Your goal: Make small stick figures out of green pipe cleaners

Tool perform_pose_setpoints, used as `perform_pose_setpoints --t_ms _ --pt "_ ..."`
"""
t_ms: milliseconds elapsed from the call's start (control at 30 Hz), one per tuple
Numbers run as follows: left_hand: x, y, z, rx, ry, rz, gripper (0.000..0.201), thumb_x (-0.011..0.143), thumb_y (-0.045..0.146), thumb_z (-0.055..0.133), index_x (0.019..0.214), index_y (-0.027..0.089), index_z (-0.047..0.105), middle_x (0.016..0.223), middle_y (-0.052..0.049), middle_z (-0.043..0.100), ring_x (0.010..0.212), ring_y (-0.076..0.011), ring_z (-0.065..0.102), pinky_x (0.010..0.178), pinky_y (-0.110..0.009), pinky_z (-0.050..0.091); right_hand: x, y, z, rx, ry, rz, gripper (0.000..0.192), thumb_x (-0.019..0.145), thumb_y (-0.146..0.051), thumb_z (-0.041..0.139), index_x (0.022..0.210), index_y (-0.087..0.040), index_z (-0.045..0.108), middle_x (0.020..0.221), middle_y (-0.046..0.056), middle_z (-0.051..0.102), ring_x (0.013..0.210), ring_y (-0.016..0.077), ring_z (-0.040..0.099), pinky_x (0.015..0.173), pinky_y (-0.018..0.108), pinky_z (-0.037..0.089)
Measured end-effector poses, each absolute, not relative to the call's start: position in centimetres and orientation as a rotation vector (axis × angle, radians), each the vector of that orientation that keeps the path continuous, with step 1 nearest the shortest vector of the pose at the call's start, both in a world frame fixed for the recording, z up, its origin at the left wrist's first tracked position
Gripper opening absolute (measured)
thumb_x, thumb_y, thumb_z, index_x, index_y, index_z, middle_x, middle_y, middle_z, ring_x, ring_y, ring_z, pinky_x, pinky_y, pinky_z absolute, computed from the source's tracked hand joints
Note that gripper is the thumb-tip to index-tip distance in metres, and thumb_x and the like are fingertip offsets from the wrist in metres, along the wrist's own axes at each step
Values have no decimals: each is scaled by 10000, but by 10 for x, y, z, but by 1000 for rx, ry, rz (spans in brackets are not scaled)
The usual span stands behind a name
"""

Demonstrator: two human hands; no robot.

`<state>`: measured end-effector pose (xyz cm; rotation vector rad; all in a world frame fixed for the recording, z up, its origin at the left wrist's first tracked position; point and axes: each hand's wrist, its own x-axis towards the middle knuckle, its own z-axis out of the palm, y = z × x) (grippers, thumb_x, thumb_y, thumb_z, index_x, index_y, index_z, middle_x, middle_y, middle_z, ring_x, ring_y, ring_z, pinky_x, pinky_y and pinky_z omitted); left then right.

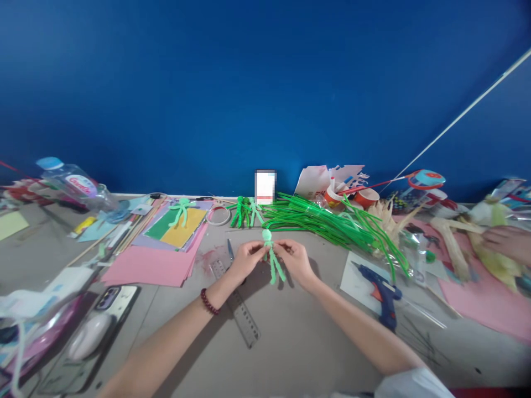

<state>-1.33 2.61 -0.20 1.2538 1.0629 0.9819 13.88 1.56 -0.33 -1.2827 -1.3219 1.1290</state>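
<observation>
Two hands meet at mid-worktop (290,342): the left hand (244,258) and right hand (295,260) each pinch a side of a light-green pipe-cleaner figure (271,257), fingers closed on its arms. Its round head, body and legs already look formed, so only the arms seem left to shape. Finished figures (245,211) stand at the far edge, another lies on coloured paper (178,226) to the left. Many unused green pipe cleaners (332,221) remain to the right, near a blue glue gun (381,293).
</observation>
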Motion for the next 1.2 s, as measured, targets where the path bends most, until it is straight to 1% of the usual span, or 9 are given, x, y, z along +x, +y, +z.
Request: perform_pose_setpoints --t_ms 133,267,367,467,567,700,867,1000,1200 --pt "-16 27 -3 1175 1081 970 402 676 490 665 836 124 704 663 -23 619 544 -102 479 534 -219 423 144 22 -3 -1196 -1158 1387 256 706 -403 620 766 -164 689 670 23 634 536 112 524 501 231 406" --pt "-18 29 -5 1126 1082 946 437 655 506 679 877 131 712 697 -34 649 526 -100 491 528 -222 425 150 29 -6 -1167 -1112 1562 257 664 -388 680 784 -161 690 602 -16 574 457 62 439 433 198 330" --pt "-18 29 -5 1121 1089 943 437 647 508 684 860 128 716 710 -39 663 519 -99 499 545 -228 436 154 32 -6 -1146 -1116 1657 280 625 -369 729 793 -151 672 594 -33 553 440 38 407 413 180 295" --pt "-16 28 -5 1115 1098 965 424 635 503 696 830 127 713 724 -39 668 541 -106 512 575 -239 451 156 34 -4 -1157 -1098 1703 293 595 -362 758 753 -142 645 568 -42 537 434 36 416 396 173 280" --pt "-16 26 -4 1125 1084 978 398 640 490 697 809 130 703 700 -30 657 555 -108 515 577 -237 443 159 34 -2 -1156 -1105 1764 297 595 -370 762 728 -135 639 531 -47 519 435 39 425 407 172 302" --pt "-17 24 0 1211 1077 972 360 664 471 682 772 128 676 616 -3 597 546 -104 497 542 -218 407 159 33 0 -1129 -1094 1842 304 576 -367 782 711 -139 634 534 -49 522 443 43 436 440 181 336" --pt "-19 26 0 1319 1057 942 350 677 475 663 726 129 640 601 13 556 547 -103 483 528 -214 402 153 29 -3 -1058 -1005 1851 315 554 -375 800 666 -148 611 546 -55 501 462 48 420 465 192 346" --pt "-17 25 0 1324 1080 931 382 674 507 650 685 127 623 569 12 554 536 -112 500 532 -226 417 150 28 -5 -1013 -943 1838 326 564 -379 798 669 -150 591 533 -65 474 454 42 393 448 185 307" --pt "-14 23 3 1296 1093 966 384 666 516 655 631 138 597 519 25 518 513 -105 482 519 -218 401 153 31 -8 -1039 -960 1863 328 571 -367 797 685 -133 597 544 -50 511 463 44 419 458 182 318"
